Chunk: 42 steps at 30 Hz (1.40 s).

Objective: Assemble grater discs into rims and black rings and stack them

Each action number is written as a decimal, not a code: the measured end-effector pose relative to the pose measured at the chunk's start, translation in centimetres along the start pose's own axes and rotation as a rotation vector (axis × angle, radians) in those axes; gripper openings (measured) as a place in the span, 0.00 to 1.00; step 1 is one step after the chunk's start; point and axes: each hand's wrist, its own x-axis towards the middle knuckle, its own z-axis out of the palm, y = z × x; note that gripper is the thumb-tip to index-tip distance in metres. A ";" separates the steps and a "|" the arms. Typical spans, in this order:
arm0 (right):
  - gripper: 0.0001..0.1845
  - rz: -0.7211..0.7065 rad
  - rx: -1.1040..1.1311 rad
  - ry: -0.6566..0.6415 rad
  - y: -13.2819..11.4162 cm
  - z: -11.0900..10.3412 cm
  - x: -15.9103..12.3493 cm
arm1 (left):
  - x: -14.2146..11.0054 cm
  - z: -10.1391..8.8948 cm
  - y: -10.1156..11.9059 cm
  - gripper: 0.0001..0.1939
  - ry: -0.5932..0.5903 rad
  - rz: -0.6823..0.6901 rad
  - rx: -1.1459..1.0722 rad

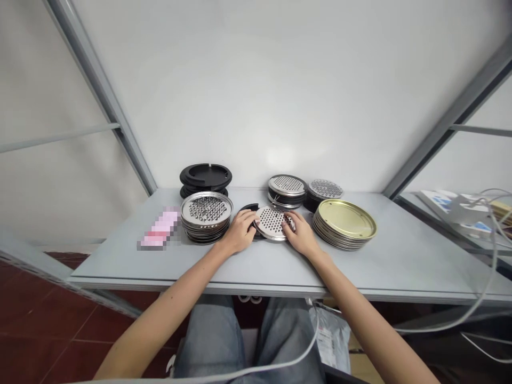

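A round perforated metal grater disc point(273, 222) lies near the table's middle, between my two hands. Part of a black plastic ring point(250, 207) shows behind its left side; the rest is covered. My left hand point(241, 232) has its fingers curled at the disc's left rim, beside the black ring. On the opposite rim, my right hand point(301, 232) grips with bent fingers, thumb and fingertips over the edge. Left of my left hand stands a stack of metal grater discs point(206, 209). Right of my right hand is a stack of gold-coloured round metal lids point(344, 218).
Black plastic rings point(205, 176) are piled at the back left. Two stacks with perforated tops, a nearer one point(287, 186) and a darker one point(325, 190), stand by the wall. A blurred pink item point(162, 226) lies left. White cables point(494, 256) hang over the right side.
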 end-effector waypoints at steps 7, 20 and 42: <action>0.23 -0.043 0.012 -0.019 0.1 0.1 0.0 | -1.0 0.5 -0.1 0.26 -0.081 -0.101 0.020; 0.26 -0.009 0.020 -0.013 -0.5 -0.3 0.1 | -1.3 -0.2 0.3 0.25 -0.134 0.046 0.002; 0.31 -0.083 -0.058 -0.225 -0.7 -0.3 0.0 | -1.7 -0.7 0.3 0.25 -0.197 -0.029 -0.083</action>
